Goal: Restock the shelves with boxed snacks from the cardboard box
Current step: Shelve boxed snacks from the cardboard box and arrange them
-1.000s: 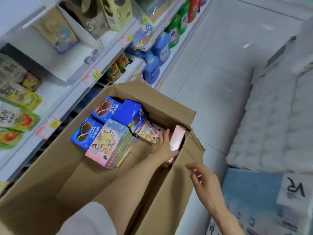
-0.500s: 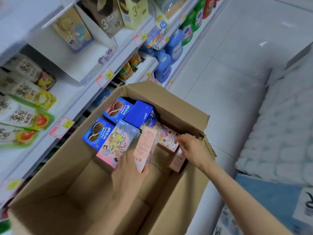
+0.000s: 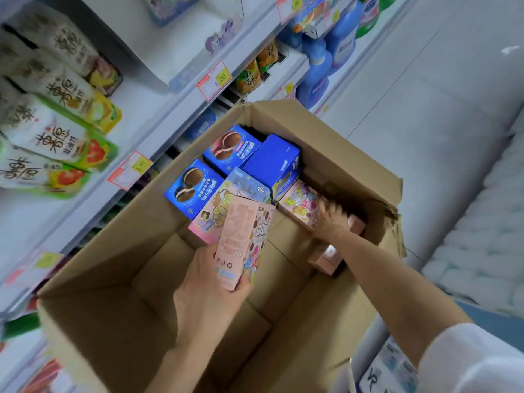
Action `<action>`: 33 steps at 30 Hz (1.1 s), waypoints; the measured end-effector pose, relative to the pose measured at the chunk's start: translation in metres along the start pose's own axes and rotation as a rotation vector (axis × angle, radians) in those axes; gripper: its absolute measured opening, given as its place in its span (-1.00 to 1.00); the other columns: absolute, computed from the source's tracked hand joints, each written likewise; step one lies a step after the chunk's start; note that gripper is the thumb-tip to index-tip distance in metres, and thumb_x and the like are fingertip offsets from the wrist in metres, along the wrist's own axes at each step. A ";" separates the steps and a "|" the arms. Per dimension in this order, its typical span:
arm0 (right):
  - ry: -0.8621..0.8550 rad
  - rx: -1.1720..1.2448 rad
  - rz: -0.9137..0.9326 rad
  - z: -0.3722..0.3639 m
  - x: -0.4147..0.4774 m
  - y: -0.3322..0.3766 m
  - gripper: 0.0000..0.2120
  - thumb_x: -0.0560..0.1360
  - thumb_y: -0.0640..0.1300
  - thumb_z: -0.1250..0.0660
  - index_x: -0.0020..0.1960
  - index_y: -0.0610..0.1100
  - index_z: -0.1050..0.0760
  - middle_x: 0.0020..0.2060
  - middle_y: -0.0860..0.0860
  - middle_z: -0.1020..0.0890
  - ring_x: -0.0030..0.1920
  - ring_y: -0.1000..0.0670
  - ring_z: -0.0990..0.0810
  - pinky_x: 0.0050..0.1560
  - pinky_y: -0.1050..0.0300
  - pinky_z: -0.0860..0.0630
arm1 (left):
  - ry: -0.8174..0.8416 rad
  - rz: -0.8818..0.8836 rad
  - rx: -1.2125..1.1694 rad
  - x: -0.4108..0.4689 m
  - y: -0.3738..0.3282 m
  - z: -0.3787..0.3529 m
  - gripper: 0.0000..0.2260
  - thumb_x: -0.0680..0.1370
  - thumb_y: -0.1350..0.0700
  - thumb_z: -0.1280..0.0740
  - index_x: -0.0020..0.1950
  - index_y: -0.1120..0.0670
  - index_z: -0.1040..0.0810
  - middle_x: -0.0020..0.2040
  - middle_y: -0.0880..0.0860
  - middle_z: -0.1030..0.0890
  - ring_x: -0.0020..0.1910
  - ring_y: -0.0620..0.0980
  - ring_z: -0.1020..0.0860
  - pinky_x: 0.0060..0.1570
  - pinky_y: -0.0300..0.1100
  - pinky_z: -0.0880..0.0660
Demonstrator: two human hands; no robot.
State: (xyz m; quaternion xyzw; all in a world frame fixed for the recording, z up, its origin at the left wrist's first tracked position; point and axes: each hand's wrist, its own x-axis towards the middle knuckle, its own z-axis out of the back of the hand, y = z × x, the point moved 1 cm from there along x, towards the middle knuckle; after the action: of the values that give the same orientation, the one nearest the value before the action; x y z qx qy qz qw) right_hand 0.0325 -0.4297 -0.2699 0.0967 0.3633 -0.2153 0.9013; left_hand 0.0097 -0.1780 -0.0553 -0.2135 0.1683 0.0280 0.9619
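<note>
- Head view: white shop shelves (image 3: 158, 114) run along the left. They carry white-and-green snack bags (image 3: 56, 137) at the near end and blue detergent bottles (image 3: 314, 78) farther off. Red-and-yellow price tags (image 3: 214, 80) are clipped to the shelf edges.
- Plastic-wrapped bulk packs of white paper rolls (image 3: 482, 222) are stacked along the right.
- A large open brown cardboard box (image 3: 119, 251) stands just beside the shelves with its flaps up. The boxed snacks sit at its far end.
- Two blue sandwich-cookie boxes (image 3: 190, 188) lie face up against the shelf-side wall of the box. A plain blue box (image 3: 272, 160) lies just to their right.
- A flat pastel pink-and-blue box with a cartoon animal (image 3: 211, 219) lies in front of the blue ones. It is partly hidden by the carton the left hand holds.
- A flat pink box with colourful cartoon print (image 3: 297, 204) lies near the box's right wall.
- The left hand (image 3: 209, 285) grips the lower end of a tall salmon-pink snack carton (image 3: 241, 236). The carton is tilted and lifted above the box floor.
- The right hand (image 3: 331, 222) reaches out of a white sleeve (image 3: 467, 361) and rests at the cartoon-print box. Its fingers are bent over the box's edge, and whether they hold anything cannot be told.
- A small pale-pink box (image 3: 326, 258) lies under the right forearm, against the right wall.
</note>
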 end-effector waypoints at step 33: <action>-0.533 0.996 0.652 0.110 -0.389 0.089 -0.53 0.13 0.28 -0.43 0.03 0.32 -0.45 0.34 0.06 -0.29 0.36 0.27 -0.23 0.23 0.41 -0.31 | 0.143 0.051 -0.556 -0.074 0.109 0.127 -0.61 0.18 -0.23 -0.39 -0.10 -0.09 -0.46 -0.05 -0.04 -0.64 -0.04 -0.03 -0.62 0.05 0.04 -0.53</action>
State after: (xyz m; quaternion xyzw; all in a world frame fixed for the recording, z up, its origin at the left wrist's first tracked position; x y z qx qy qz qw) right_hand -0.1100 -0.2637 0.0815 0.5514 -0.0638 -0.0903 0.8269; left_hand -0.0340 -0.0245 0.0342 -0.4662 0.2267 0.0823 0.8512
